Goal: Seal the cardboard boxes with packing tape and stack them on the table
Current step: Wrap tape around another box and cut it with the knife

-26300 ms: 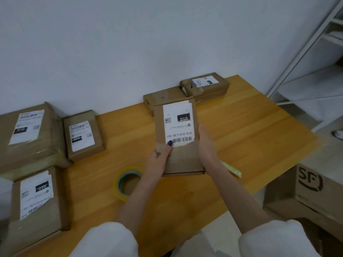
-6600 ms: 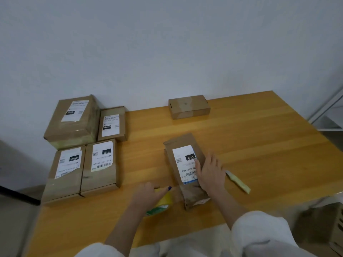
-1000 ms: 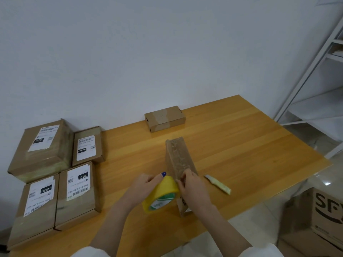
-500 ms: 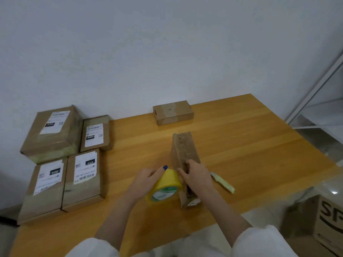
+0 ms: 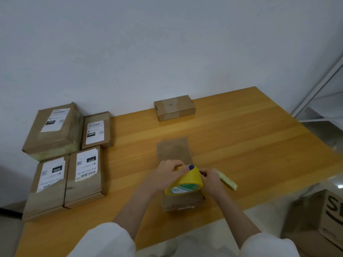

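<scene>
Box [image 5: 173, 151] tipped flat; cutter [image 5: 227, 180] near tape [image 5: 189, 179]

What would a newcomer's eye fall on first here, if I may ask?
The yellow tape roll at the near middle draws the eye, gripped by the left hand while the right hand pinches at its edge, above a plain cardboard box lying flat. Next come four white-labelled boxes grouped at the left end of the table, and one small box alone by the far wall.

Four boxes [image 5: 68, 156] lie left of the flat box [image 5: 175, 154].
</scene>
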